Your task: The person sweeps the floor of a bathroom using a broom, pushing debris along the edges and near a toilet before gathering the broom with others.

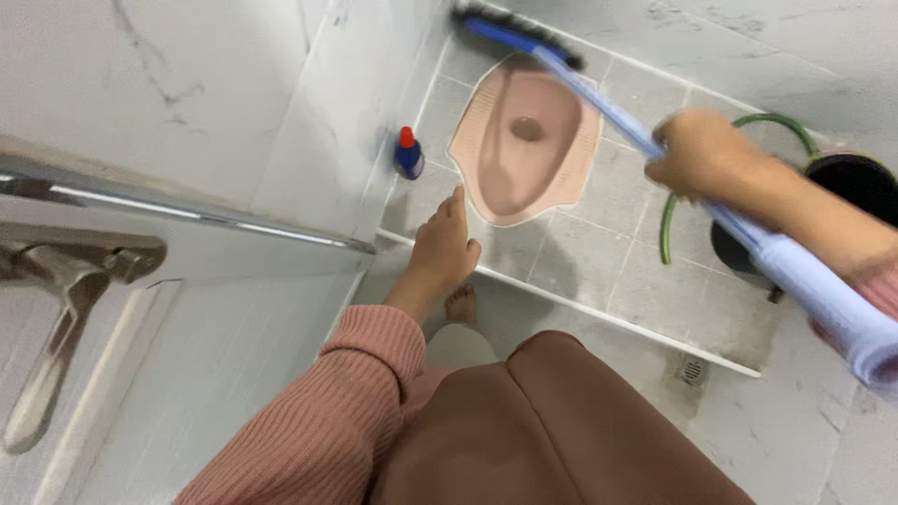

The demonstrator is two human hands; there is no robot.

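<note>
My right hand (700, 154) was clamped around the pale blue handle of a long brush (655, 150), fingers wrapped tight on the shaft about halfway along it. The brush's dark bristle head sat at the far rim of the pink squat toilet pan (496, 173), set into the grey tiled floor (608, 271). My left hand (444, 248) reached out with its fingers straight and together, holding nothing; I could not tell whether it touched the marble wall (318, 140) beside it. A blue bottle with a red cap (408, 154) stood against that wall, just left of the pan. A green hose (669, 220) curved beside a dark bucket (856, 182) behind my right wrist.
</note>
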